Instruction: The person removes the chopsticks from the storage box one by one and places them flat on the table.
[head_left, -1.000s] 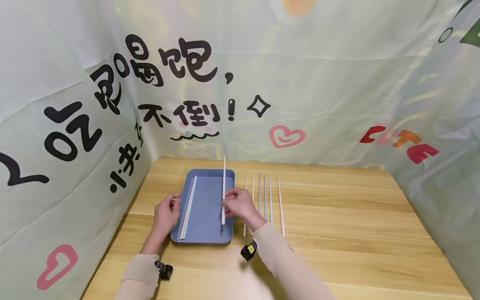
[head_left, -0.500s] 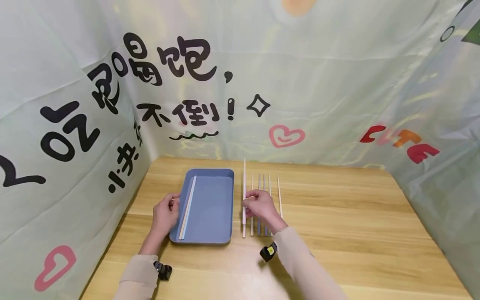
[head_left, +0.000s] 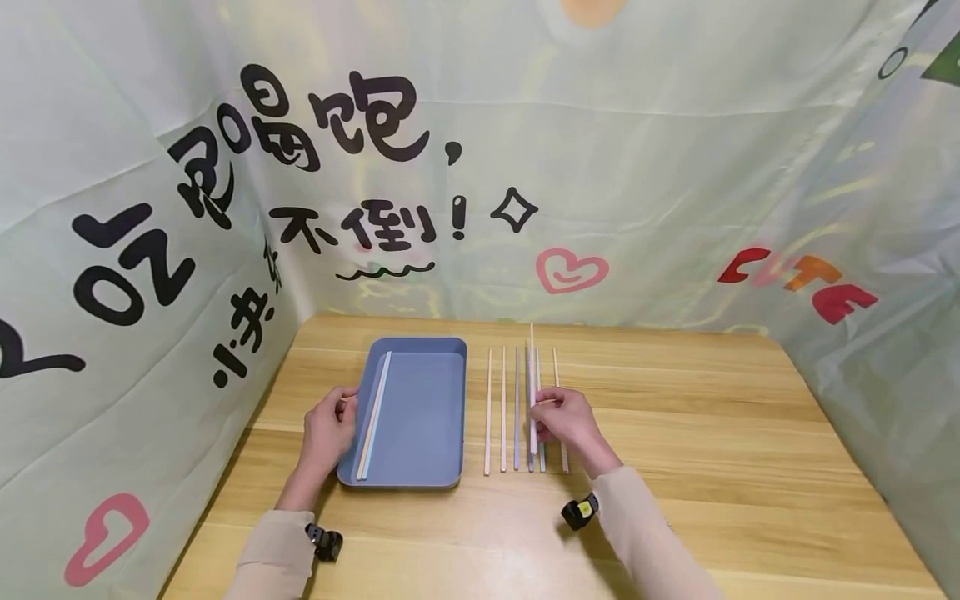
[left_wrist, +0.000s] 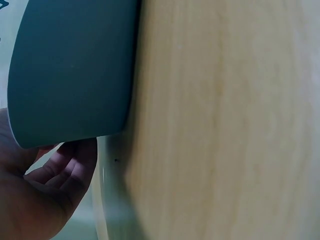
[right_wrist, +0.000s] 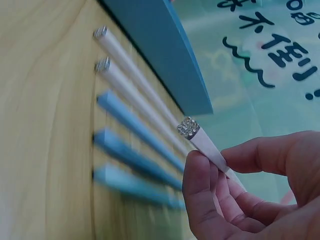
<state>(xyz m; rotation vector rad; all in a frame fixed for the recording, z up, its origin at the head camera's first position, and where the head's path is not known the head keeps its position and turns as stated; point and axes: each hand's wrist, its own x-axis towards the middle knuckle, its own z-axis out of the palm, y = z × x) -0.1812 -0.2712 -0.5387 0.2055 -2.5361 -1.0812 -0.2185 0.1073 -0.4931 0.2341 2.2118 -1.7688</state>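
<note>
In the head view my right hand (head_left: 567,417) pinches a pale pink chopstick (head_left: 532,375) above the row on the table. Its square, glittery end (right_wrist: 188,128) shows in the right wrist view, with thumb and fingertips around the stick. Under and beside it lie two pink chopsticks (head_left: 489,417), purple ones (head_left: 517,417), a light blue one (head_left: 542,457) and another pink one (head_left: 557,375). My left hand (head_left: 327,429) grips the left side of a blue-grey tray (head_left: 420,425); the thumb is hidden in the left wrist view. An orange-tan and a light blue chopstick (head_left: 370,433) lie together inside the tray.
The wooden table (head_left: 697,433) extends to the right of the chopsticks. Printed cloth (head_left: 660,183) hangs behind the table and along both sides. A small black wrist camera (head_left: 580,512) sits on the right wrist, another (head_left: 325,543) on the left.
My right hand has carried the pink chopstick rightward, from above the tray's right side to over the purple chopsticks. The left hand stays at the tray's left side.
</note>
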